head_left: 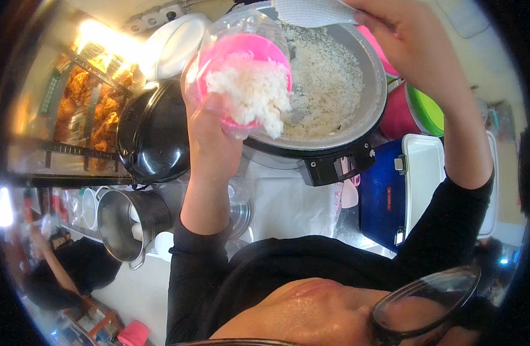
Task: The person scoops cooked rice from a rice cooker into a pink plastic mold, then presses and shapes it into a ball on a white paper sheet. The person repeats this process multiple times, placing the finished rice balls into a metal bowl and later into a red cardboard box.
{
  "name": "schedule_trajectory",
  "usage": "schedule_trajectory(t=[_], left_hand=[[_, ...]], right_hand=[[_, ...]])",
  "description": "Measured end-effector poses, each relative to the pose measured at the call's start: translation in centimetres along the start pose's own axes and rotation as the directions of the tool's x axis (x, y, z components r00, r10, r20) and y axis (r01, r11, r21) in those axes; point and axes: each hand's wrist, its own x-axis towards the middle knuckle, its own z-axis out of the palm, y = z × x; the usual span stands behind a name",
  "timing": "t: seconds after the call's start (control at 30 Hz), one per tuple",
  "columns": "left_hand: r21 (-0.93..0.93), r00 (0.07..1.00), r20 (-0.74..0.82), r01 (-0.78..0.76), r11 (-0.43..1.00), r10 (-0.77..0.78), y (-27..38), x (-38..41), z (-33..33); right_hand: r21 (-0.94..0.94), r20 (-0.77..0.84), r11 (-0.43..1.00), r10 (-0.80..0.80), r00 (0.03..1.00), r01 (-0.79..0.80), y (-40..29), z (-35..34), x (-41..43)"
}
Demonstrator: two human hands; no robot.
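My left hand (210, 125) grips a pink bowl (252, 45) with clear plastic (247, 21) around it. A mound of cooked white rice (249, 88) fills the bowl, which is tipped so its mouth shows, and some rice hangs over the rim. In my right hand (399, 39) is a white rice paddle (314, 13), held above the far side of a large rice cooker (373, 104). Cooked rice (327, 86) lies inside the cooker's grey pot, thinly spread up its walls. The bowl covers the pot's left part.
Left stand a black rounded lid (156, 129), a lit case of fried food (104, 108) and a steel pot (133, 225). At right are a blue cool box (381, 194) with a white lid, and a pink container (399, 110). Another person (74, 268) is at lower left.
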Motion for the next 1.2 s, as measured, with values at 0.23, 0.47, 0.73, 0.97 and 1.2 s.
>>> schedule_trajectory(t=[0.23,0.47,0.73,0.97,1.2], left_hand=[[0.007,0.992,0.003,0.127,0.992,-0.127,1.4,0.1,-1.2],[0.134,0.998,-0.053,-0.024,0.991,0.032,0.9,1.0,-2.6],[0.15,0.942,-0.279,-0.151,0.977,0.188,3.2,1.0,-4.5],[0.149,0.928,-0.292,-0.196,0.969,0.232,3.2,0.7,-5.0],[-0.011,0.947,-0.277,-0.172,0.985,0.162,3.9,0.6,-6.6]], right_hand=[[-0.397,0.408,0.913,0.264,0.874,-0.091,4.0,6.4,2.0],[-0.432,0.656,0.891,0.205,0.726,0.138,8.8,14.6,2.8],[-0.465,0.796,0.813,0.211,0.567,0.35,12.1,22.2,2.4],[-0.489,0.834,0.841,0.374,0.405,0.23,11.0,22.8,2.3],[-0.308,0.907,0.918,0.204,0.369,0.249,6.9,21.1,0.4]])
